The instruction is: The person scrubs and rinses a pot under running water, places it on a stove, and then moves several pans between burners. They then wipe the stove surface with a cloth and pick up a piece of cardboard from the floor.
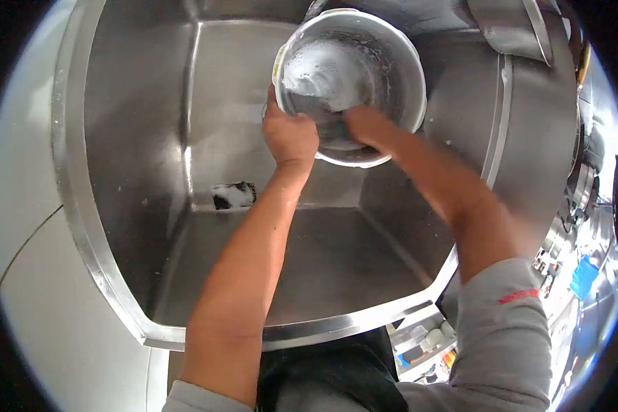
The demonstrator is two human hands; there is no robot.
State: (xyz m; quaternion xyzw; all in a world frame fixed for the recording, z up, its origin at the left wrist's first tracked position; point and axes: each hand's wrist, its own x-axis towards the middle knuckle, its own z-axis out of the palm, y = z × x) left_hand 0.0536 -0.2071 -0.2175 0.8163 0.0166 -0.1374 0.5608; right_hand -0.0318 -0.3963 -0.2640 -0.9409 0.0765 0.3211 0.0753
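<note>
A round metal pot is tilted in the deep steel sink, its opening turned toward me. White suds coat part of its inside. My left hand is closed on the pot's near left rim. My right hand reaches into the pot, near its lower inner wall. It looks closed and is blurred by motion; whatever is under its fingers is hidden.
The steel sink surrounds the pot, with a raised rim at its front edge. A small black-and-white piece lies on the sink floor. A metal container stands at the upper right. Shelves with kitchenware are beyond, at right.
</note>
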